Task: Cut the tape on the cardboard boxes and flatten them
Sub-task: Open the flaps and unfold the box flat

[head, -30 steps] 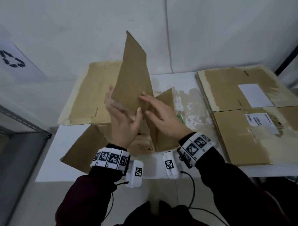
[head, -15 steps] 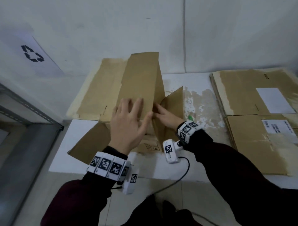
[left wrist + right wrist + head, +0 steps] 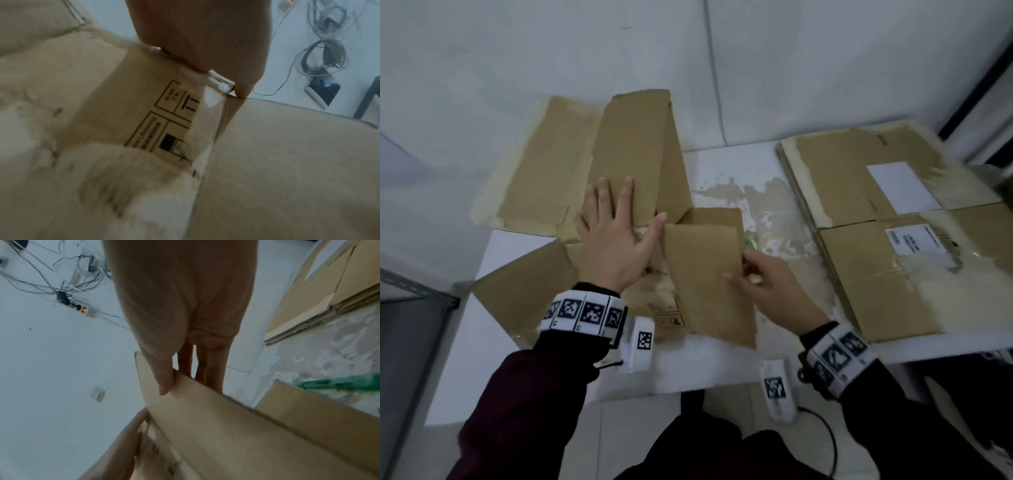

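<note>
An opened brown cardboard box [image 3: 633, 154] lies spread on the white table [image 3: 722, 164], its flaps splayed outward. My left hand [image 3: 613, 233] lies flat with fingers spread on the box's long upper flap, pressing it down. My right hand [image 3: 760, 281] pinches the right edge of a side flap [image 3: 709, 274], thumb on top and fingers behind, as the right wrist view shows at the flap [image 3: 216, 426]. Printed handling symbols [image 3: 166, 123] and clear tape show on the box wall in the left wrist view. A green cutter [image 3: 339, 383] lies on the table beyond the flap.
Flattened cardboard boxes [image 3: 876, 219] with white labels are stacked at the right of the table. The table surface [image 3: 767, 205] between the box and the stack has scuffed, peeling patches. A grey metal shelf [image 3: 414, 308] stands at the left. White wall is behind.
The tall flap that stood upright has been pushed down flat under my left hand. My right hand has moved right and taken the side flap's edge.
</note>
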### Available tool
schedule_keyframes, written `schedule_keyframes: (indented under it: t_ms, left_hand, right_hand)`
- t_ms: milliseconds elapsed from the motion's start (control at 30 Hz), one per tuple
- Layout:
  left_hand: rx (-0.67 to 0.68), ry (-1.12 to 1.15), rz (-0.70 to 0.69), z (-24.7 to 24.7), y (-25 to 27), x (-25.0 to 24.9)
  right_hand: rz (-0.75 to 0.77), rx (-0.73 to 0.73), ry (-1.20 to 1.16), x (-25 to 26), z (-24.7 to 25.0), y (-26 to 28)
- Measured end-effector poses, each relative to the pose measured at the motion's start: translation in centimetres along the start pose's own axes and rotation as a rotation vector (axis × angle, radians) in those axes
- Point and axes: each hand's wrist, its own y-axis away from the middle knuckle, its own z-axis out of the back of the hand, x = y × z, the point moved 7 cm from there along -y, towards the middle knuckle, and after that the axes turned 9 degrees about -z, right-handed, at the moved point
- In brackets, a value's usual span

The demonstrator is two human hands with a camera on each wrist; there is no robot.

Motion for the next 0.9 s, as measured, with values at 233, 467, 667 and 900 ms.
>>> schedule_keyframes:
  t_ms: [233,467,667,900]
  left_hand:
    - [-0.061,-0.030,0.035,-0.1,-0.2,-0.6]
    - [-0.085,0.055,0.018,1.7,1.2,2.3]
    - [-0.128,0.115,0.008,2.9,1.9,3.4]
    - [-0.072,-0.039,-0.071,1.4,2.5,1.0]
  right_hand:
    - [-0.003,0.136,-0.167,-0.6,-1.3,0.6]
    - [-0.271,0.388,-0.483,-2.0,-2.9,-1.7]
    - [0.546,0.093,0.727,3.6,-1.6,-13.3]
    - [0.943,0.204,1.260,7.2,-9.0,-19.1]
